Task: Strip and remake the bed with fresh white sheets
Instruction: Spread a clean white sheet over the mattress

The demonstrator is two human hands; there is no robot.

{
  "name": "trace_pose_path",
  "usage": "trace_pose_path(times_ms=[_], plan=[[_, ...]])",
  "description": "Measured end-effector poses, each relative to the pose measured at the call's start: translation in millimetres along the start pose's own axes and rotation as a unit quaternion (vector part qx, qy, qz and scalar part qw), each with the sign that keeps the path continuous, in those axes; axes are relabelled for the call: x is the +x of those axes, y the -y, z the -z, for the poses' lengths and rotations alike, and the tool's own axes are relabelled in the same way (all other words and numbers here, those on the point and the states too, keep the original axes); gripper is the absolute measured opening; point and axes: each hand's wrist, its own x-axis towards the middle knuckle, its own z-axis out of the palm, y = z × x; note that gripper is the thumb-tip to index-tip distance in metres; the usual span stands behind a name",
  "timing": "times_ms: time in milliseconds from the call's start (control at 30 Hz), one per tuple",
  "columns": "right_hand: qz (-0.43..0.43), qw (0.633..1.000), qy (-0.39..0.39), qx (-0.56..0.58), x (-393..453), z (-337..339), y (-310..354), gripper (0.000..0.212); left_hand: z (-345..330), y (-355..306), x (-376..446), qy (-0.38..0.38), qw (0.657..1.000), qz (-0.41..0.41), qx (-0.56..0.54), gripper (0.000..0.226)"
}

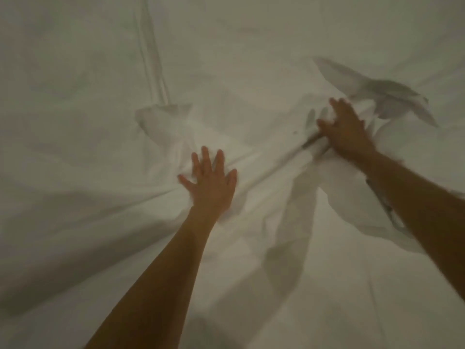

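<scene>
A white sheet fills the whole view, crumpled into folds and ridges across the bed. My left hand lies flat on it near the middle, fingers spread and straight, pressing the cloth down. My right hand is further off to the right, palm down with fingers spread over a bunched ridge of sheet. Motion blur hides whether its fingertips pinch the fabric. A loose flap of the sheet stands up just beyond the right hand.
A long crease runs from the top towards the middle of the bed. Another raised fold sits left of centre. No bed edge, floor or other object shows in the frame.
</scene>
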Motion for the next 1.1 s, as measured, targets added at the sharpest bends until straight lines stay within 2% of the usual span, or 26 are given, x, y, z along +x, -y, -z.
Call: trace_pose_path(times_ms=[33,67,133,200,233,267,300,333,367,400,433,467,500,533,567,600,633,667,700,767,833,933,1033,1067,1100], plan=[[0.036,0.999,0.006,-0.014,-20,-8,11,0.058,4,-1,-6,-0.007,1.000,-0.002,-0.016,0.062],[0.109,0.994,-0.019,0.005,-45,-12,19,0.054,9,-2,-17,-0.043,0.998,-0.027,-0.048,0.060],[0.166,0.975,-0.085,0.118,-93,-24,11,0.036,8,-5,-51,-0.124,0.968,-0.116,-0.184,0.053],[0.058,0.961,-0.124,0.240,-136,-25,-11,0.016,-2,-7,-97,-0.148,0.919,-0.190,-0.311,0.038],[-0.036,0.947,-0.126,0.292,-155,-26,-24,0.012,-16,-5,-123,-0.122,0.905,-0.184,-0.363,0.028],[-0.136,0.923,-0.120,0.339,-172,-26,-36,0.010,-26,-7,-146,-0.074,0.899,-0.128,-0.412,0.021],[-0.246,0.882,-0.111,0.388,-186,-24,-51,0.011,-36,-8,-165,-0.026,0.881,-0.032,-0.472,0.022],[-0.343,0.822,-0.093,0.445,-198,-21,-66,0.014,-47,-8,-178,0.023,0.838,0.091,-0.537,0.027],[-0.411,0.758,-0.067,0.502,-207,-17,-78,0.016,-57,-6,-185,0.056,0.760,0.212,-0.611,0.029],[-0.446,0.704,-0.042,0.551,-213,-14,-85,0.016,-63,-4,-187,0.090,0.652,0.318,-0.682,0.024],[-0.459,0.666,-0.019,0.588,-216,-12,-90,0.017,-63,-2,-186,0.105,0.552,0.376,-0.736,0.018],[-0.456,0.639,-0.005,0.619,-215,-13,-92,0.028,-60,-1,-179,0.093,0.487,0.392,-0.775,0.014],[-0.443,0.627,0.009,0.640,-212,-15,-91,0.050,-56,-2,-170,0.071,0.447,0.387,-0.803,0.012],[-0.428,0.616,0.016,0.661,-205,-18,-88,0.069,-54,-7,-159,0.046,0.426,0.367,-0.826,0.011],[-0.408,0.612,0.023,0.677,-197,-21,-82,0.071,-51,-14,-148,0.029,0.414,0.344,-0.842,0.012],[-0.378,0.620,0.026,0.687,-186,-23,-74,0.055,-49,-23,-134,0.022,0.409,0.318,-0.855,0.018],[-0.360,0.635,0.019,0.684,-173,-26,-64,0.032,-47,-32,-121,0.018,0.416,0.298,-0.859,0.027],[-0.339,0.648,0.015,0.681,-160,-30,-54,0.019,-45,-39,-110,0.010,0.424,0.288,-0.859,0.035],[-0.317,0.660,0.015,0.681,-146,-35,-48,0.023,-43,-46,-100,-0.003,0.435,0.283,-0.855,0.042],[-0.299,0.662,-0.002,0.687,-121,-45,-42,0.045,-45,-52,-87,-0.031,0.431,0.282,-0.856,0.050],[-0.305,0.664,-0.046,0.681,-113,-54,-41,0.048,-45,-56,-88,-0.057,0.421,0.290,-0.857,0.055],[-0.358,0.665,-0.131,0.642,-133,-60,-54,0.042,-54,-57,-103,-0.057,0.430,0.295,-0.852,0.054],[-0.342,0.663,-0.144,0.650,-187,-53,-80,0.031,-70,-61,-133,-0.030,0.429,0.320,-0.844,0.053],[-0.347,0.685,-0.132,0.627,-209,-47,-89,0.025,-82,-62,-149,-0.019,0.446,0.340,-0.828,0.055],[-0.361,0.715,-0.117,0.587,-230,-39,-96,0.020,-86,-66,-165,-0.019,0.436,0.360,-0.825,0.059]])
